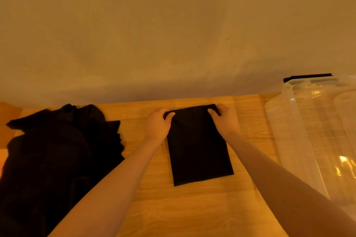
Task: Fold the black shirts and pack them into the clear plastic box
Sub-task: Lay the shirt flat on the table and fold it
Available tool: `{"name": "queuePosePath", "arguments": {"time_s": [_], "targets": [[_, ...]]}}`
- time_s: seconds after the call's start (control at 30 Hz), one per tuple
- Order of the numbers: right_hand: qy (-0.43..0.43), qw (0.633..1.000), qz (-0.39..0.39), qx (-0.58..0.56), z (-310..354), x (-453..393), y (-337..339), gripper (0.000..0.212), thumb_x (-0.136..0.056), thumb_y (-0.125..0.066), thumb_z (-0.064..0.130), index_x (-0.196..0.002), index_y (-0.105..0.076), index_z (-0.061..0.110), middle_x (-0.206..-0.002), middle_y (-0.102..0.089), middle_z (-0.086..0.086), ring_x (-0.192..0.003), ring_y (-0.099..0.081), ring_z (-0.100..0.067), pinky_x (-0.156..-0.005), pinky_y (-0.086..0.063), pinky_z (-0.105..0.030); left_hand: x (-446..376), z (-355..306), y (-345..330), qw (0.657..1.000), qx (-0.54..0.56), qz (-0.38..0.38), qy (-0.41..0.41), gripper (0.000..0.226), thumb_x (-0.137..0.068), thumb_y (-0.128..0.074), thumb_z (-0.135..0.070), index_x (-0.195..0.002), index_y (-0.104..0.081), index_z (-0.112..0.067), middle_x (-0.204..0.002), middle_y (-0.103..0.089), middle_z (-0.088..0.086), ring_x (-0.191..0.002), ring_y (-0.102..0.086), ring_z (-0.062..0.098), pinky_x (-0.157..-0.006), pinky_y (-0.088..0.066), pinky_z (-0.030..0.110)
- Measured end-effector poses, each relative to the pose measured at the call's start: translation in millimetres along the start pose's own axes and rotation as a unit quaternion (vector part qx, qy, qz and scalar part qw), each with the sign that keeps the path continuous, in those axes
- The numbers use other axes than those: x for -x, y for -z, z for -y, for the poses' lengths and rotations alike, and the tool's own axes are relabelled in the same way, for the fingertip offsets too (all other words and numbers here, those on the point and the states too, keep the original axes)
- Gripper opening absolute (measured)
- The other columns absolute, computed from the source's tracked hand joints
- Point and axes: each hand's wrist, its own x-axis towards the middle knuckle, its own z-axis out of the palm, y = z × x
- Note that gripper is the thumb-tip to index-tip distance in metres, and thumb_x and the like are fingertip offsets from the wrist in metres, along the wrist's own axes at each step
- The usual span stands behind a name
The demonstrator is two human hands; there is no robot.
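- We see a wooden desk [154, 208] with a light grain, lit in a warm amber glow; its far edge meets a plain pale wall [173, 34].
- A folded black shirt [198, 150] lies flat in the middle of the desk as a narrow rectangle, its long side running away from us.
- Our left hand [157, 124] pinches the shirt's far left corner, thumb on top and fingers curled round the edge.
- Our right hand [224, 119] pinches the far right corner the same way, thumb over the cloth.
- Both bare forearms reach in from the near edge, one on either side of the shirt.
- A pile [57, 159] of loose black shirts sits on the left of the desk, well apart from the folded one, and runs off the left border.
- A clear box [300, 140] stands at the right end of the desk, near the right forearm; we cannot tell what it holds.
- Something dark and flat [308, 77] shows behind the box's far rim, against the wall.
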Motion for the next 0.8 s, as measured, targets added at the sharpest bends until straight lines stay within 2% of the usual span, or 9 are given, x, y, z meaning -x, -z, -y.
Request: {"name": "queuePosePath", "arguments": {"time_s": [0.1, 0.17, 0.23, 0.33, 0.4, 0.5, 0.6, 0.67, 0.8], "targets": [[0.026, 0.993, -0.047, 0.110, 5.9, 8.1, -2.9, 0.034, -0.095, -0.050, 0.032, -0.120, -0.050, 0.009, -0.106, -0.061, -0.004, -0.080, -0.058, -0.017, -0.051, -0.038, -0.021, 5.5, -1.2, 1.1, 0.999, -0.019, -0.028, 0.000, 0.022, -0.092, -0.055, -0.022, -0.110, -0.057, -0.009, -0.098, -0.058, 0.005, -0.083, -0.054, 0.016, -0.064, -0.039, 0.019], [0.063, 0.982, -0.090, 0.154, 8.2, 17.9, -1.2, 0.036, -0.094, -0.052, 0.027, -0.125, -0.047, 0.008, -0.121, -0.053, -0.006, -0.100, -0.056, -0.023, -0.065, -0.045, -0.026, 18.6, -0.5, 2.6, 0.994, -0.073, -0.060, -0.050, 0.026, -0.091, -0.056, -0.017, -0.115, -0.055, -0.007, -0.110, -0.055, 0.008, -0.097, -0.053, 0.019, -0.078, -0.044, 0.024], [0.178, 0.954, -0.114, 0.211, 2.0, 31.1, -2.7, 0.041, -0.093, -0.053, 0.023, -0.130, -0.047, 0.006, -0.131, -0.050, -0.011, -0.118, -0.050, -0.029, -0.091, -0.046, -0.038, 41.7, -0.7, -3.4, 0.977, -0.126, -0.078, -0.155, 0.030, -0.090, -0.055, -0.016, -0.118, -0.056, -0.006, -0.118, -0.056, 0.010, -0.110, -0.053, 0.025, -0.092, -0.043, 0.033], [0.315, 0.906, -0.028, 0.283, -21.1, 54.3, -11.7, 0.051, -0.092, -0.038, 0.034, -0.136, -0.044, 0.008, -0.140, -0.046, -0.010, -0.129, -0.043, -0.026, -0.102, -0.039, -0.042, 83.0, 3.2, -26.9, 0.949, -0.200, -0.013, -0.245, 0.046, -0.090, -0.039, -0.032, -0.129, -0.052, -0.010, -0.136, -0.049, 0.009, -0.127, -0.045, 0.026, -0.106, -0.031, 0.039], [0.296, 0.889, 0.054, 0.345, -38.0, 64.3, -13.5, 0.065, -0.092, -0.020, 0.049, -0.144, -0.029, 0.012, -0.151, -0.026, -0.004, -0.140, -0.022, -0.019, -0.111, -0.027, -0.040, 102.1, 15.2, -40.7, 0.934, -0.272, 0.029, -0.232, 0.056, -0.090, -0.030, -0.041, -0.137, -0.043, -0.014, -0.145, -0.041, 0.008, -0.135, -0.036, 0.024, -0.107, -0.029, 0.044], [0.252, 0.879, 0.084, 0.395, -57.2, 62.4, -6.2, 0.080, -0.081, 0.016, 0.067, -0.144, 0.002, 0.019, -0.151, 0.007, 0.007, -0.140, 0.009, -0.012, -0.115, 0.000, -0.038, 114.6, 36.4, -47.5, 0.926, -0.316, 0.035, -0.202, 0.062, -0.091, -0.026, -0.047, -0.143, -0.028, -0.015, -0.150, -0.029, 0.006, -0.140, -0.020, 0.024, -0.108, -0.025, 0.049], [0.226, 0.877, 0.095, 0.414, -61.6, 66.1, 3.4, 0.075, -0.078, 0.011, 0.063, -0.141, 0.014, 0.022, -0.148, 0.019, 0.009, -0.140, 0.017, -0.011, -0.114, 0.009, -0.038, 119.3, 38.3, -45.1, 0.920, -0.341, 0.039, -0.189, 0.067, -0.090, -0.024, -0.050, -0.143, -0.024, -0.011, -0.150, -0.027, 0.009, -0.140, -0.017, 0.025, -0.111, -0.021, 0.050], [0.229, 0.877, 0.090, 0.414, -59.4, 75.9, 8.5, 0.074, -0.081, 0.003, 0.061, -0.143, 0.010, 0.021, -0.151, 0.015, 0.006, -0.142, 0.012, -0.013, -0.115, 0.009, -0.036, 124.8, 38.4, -42.0, 0.916, -0.342, 0.050, -0.203, 0.070, -0.089, -0.025, -0.054, -0.142, -0.024, -0.009, -0.150, -0.028, 0.011, -0.140, -0.017, 0.026, -0.113, -0.019, 0.052], [0.333, 0.812, 0.118, 0.464, -72.2, 107.8, 11.0, 0.070, -0.086, -0.023, 0.059, -0.143, -0.028, 0.017, -0.148, -0.030, -0.001, -0.137, -0.027, -0.017, -0.113, -0.014, -0.039, 148.0, 50.0, -36.9, 0.887, -0.364, 0.082, -0.272, 0.074, -0.087, -0.028, -0.060, -0.139, -0.036, -0.008, -0.146, -0.037, 0.011, -0.138, -0.028, 0.025, -0.110, -0.022, 0.047]]}}
